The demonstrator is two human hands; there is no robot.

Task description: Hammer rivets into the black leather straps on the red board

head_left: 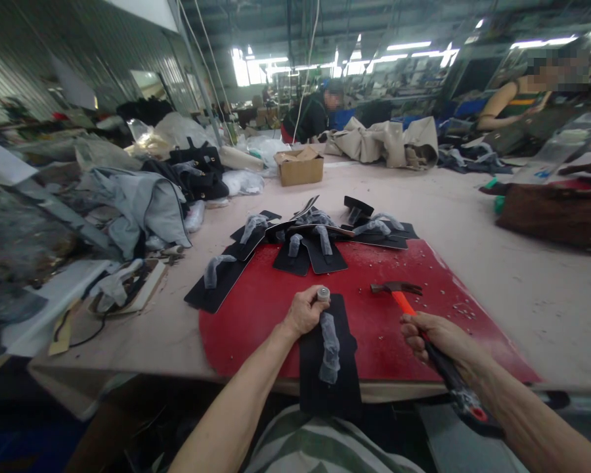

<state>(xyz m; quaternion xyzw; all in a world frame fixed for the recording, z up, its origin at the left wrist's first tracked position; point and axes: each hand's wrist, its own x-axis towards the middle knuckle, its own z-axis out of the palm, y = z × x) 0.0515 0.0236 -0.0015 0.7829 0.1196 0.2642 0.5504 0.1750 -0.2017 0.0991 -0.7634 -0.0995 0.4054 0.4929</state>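
My left hand point(305, 311) is closed around a small metal cylinder point(324, 294), held upright at the top end of a black panel point(308, 368). A plastic-wrapped strap point(330, 351) runs down the middle of this panel, whose lower end hangs over the table's front edge. In my right hand point(436, 336) is a claw hammer point(402, 301), gripped by its orange and black handle. Its head is over the red mat point(276, 328), to the right of the cylinder and apart from it.
More black panels point(329, 256) with wrapped straps lie piled at the mat's back edge. Small metal bits dot the mat's right side. Behind stand a cardboard box point(300, 168) and rolled beige material point(389, 143). A brown bag point(556, 217) lies right; two people are beyond.
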